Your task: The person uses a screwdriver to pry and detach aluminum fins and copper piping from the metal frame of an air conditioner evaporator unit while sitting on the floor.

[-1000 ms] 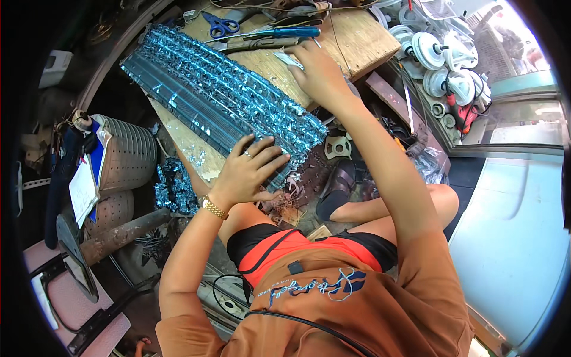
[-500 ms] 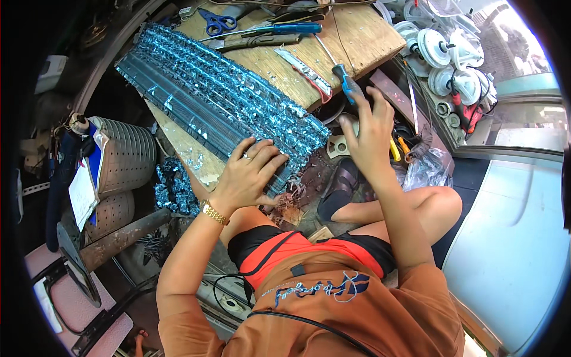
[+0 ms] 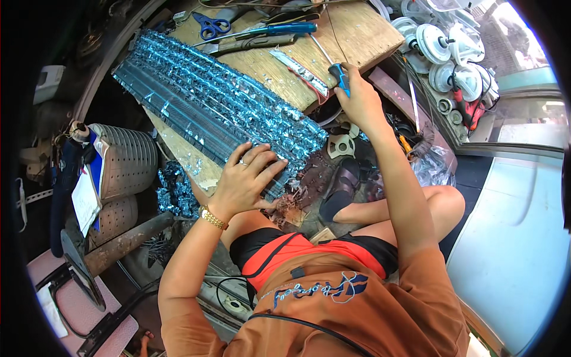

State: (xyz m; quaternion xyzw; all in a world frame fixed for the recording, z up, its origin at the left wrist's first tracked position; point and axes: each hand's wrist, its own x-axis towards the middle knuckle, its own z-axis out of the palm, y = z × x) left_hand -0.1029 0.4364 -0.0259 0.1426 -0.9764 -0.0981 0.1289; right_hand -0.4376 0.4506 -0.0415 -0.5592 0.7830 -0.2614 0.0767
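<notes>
Our finned metal coil [image 3: 217, 95] lies slantwise across the wooden bench [image 3: 372, 40], our left hand [image 3: 247, 175] laid flat over its near end. Our right hand [image 3: 361, 102] touches a blue-and-black screwdriver [image 3: 338, 76]; we cannot tell whether it grips. A utility knife [image 3: 302, 71] lies just beside.

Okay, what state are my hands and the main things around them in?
Left hand: open, resting on the finned panel.
Right hand: at the handle of the screwdriver, grip unclear.
Finned panel: fins bent and ragged over much of it.
Utility knife: lying unheld on the wooden bench.
Scissors: lying down, open or shut unclear.
Gold wristwatch: worn.
</notes>
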